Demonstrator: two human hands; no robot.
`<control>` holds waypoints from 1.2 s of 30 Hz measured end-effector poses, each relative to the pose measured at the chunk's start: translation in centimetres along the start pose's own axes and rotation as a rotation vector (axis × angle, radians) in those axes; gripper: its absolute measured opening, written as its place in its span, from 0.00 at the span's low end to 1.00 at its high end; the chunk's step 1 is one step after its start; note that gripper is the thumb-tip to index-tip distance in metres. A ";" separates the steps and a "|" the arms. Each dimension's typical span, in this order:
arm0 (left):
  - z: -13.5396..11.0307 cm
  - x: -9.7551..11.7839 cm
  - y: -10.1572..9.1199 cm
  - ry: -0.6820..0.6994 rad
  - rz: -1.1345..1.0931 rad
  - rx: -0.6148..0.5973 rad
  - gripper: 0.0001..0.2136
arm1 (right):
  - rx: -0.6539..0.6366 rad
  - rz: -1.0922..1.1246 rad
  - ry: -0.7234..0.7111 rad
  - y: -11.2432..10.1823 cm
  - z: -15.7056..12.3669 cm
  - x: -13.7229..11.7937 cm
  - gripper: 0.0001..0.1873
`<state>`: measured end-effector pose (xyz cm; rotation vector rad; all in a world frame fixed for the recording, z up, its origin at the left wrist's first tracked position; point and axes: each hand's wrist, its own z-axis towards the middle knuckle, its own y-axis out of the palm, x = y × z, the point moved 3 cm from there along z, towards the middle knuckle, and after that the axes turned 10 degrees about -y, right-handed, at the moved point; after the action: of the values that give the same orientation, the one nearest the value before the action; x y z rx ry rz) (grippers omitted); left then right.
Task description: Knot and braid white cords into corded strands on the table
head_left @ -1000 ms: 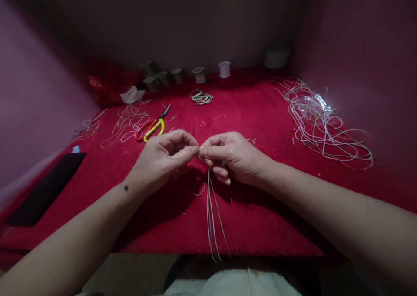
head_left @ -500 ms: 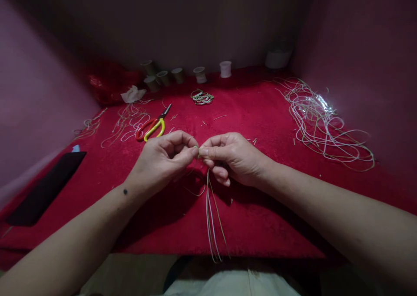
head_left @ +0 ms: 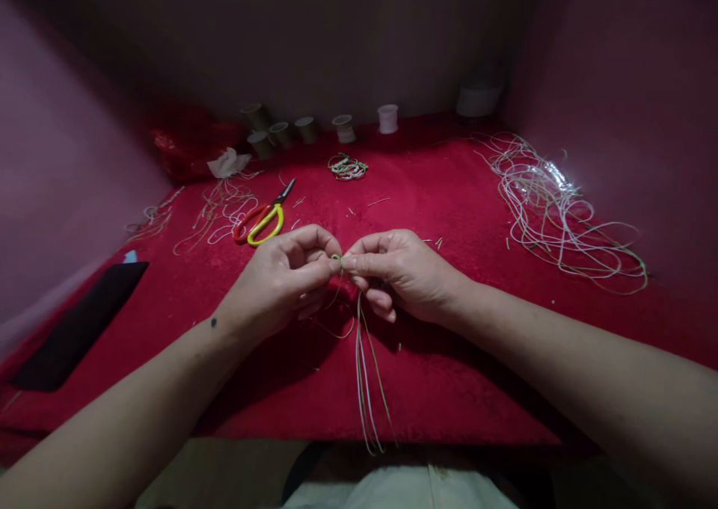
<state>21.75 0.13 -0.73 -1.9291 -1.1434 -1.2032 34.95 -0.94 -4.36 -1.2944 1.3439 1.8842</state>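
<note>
My left hand (head_left: 283,277) and my right hand (head_left: 401,270) meet fingertip to fingertip over the red cloth (head_left: 437,374). Both pinch a small green knot or loop in a bundle of thin cords (head_left: 364,374). The white, green and tan strands hang from the pinch toward me and over the cloth's front edge. One loose strand curls under my left hand.
Scissors (head_left: 262,219) with red and yellow handles lie behind my left hand. A big tangle of cords (head_left: 553,214) fills the right side, smaller strands (head_left: 218,206) the left. Finished bracelets (head_left: 347,167) and several spools (head_left: 343,128) sit at the back. A black flat object (head_left: 78,322) lies far left.
The hands have barely shifted. A small green loop now shows between the fingertips, where they were pressed tight together a second ago.
</note>
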 end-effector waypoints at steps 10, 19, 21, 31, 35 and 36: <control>-0.8 0.4 0.0 0.390 0.559 0.297 0.02 | 0.026 0.043 -0.018 0.1 -0.1 0.2 0.09; -0.3 -0.1 -0.1 0.228 0.226 0.200 0.03 | 0.076 0.059 -0.044 0.4 0.0 -0.3 0.09; -0.1 0.0 -0.1 0.128 0.082 0.129 0.03 | 0.079 0.063 -0.052 0.3 0.0 -0.4 0.10; -0.4 0.2 -0.1 0.298 0.432 0.236 0.04 | 0.190 0.046 -0.076 0.1 0.2 -0.8 0.07; -0.7 0.3 -0.1 0.403 0.620 0.332 0.05 | 0.189 0.025 -0.071 0.2 0.1 -0.9 0.07; -0.7 0.3 -0.1 0.393 0.579 0.337 0.06 | 0.182 0.029 -0.075 0.2 0.1 -0.9 0.07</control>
<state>21.39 -0.32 -0.18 -1.5225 -0.4888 -0.9353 35.18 -0.83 -3.47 -1.1087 1.4639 1.7656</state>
